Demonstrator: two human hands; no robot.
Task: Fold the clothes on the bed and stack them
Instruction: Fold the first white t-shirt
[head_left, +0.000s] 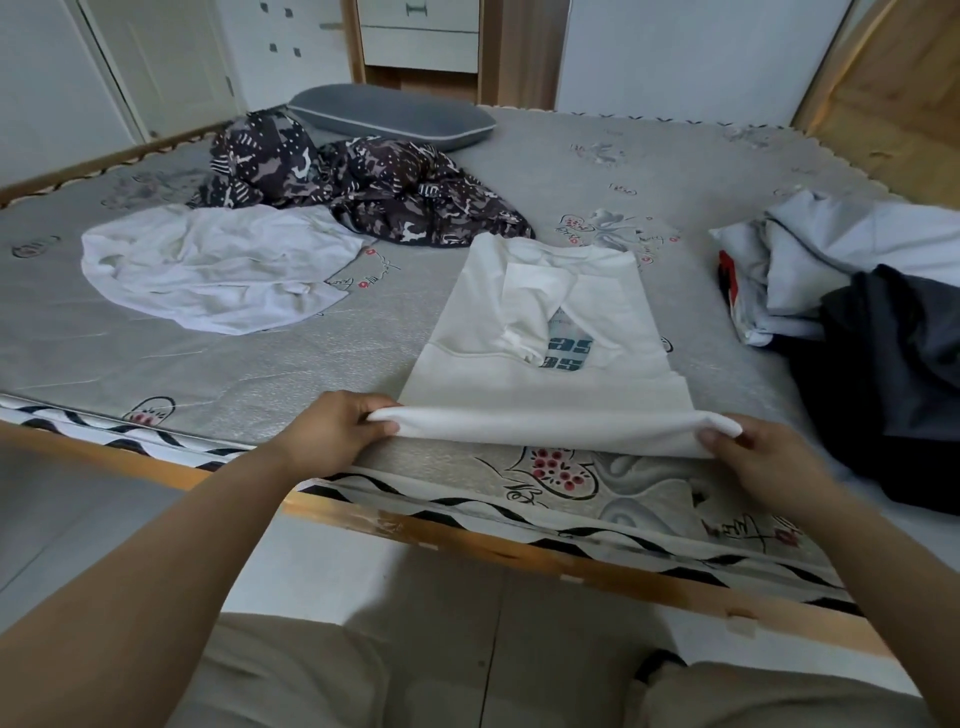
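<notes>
A white T-shirt (550, 332) with a blue print lies lengthwise on the bed (363, 332), its sides and sleeves folded inward. Its near hem is lifted off the mattress. My left hand (332, 431) pinches the hem's left corner. My right hand (758, 462) pinches the right corner, thumb on top. A crumpled white garment (218, 265) lies to the left. A dark patterned garment (363, 187) is heaped behind it. At the right sits a pile of light grey and white clothes (831, 260), with a dark garment (893, 384) in front of it.
A grey pillow (389, 117) lies at the far side of the bed. The wooden bed frame (467, 540) runs along the near edge, between my legs and the mattress. Cabinets and a door stand behind the bed.
</notes>
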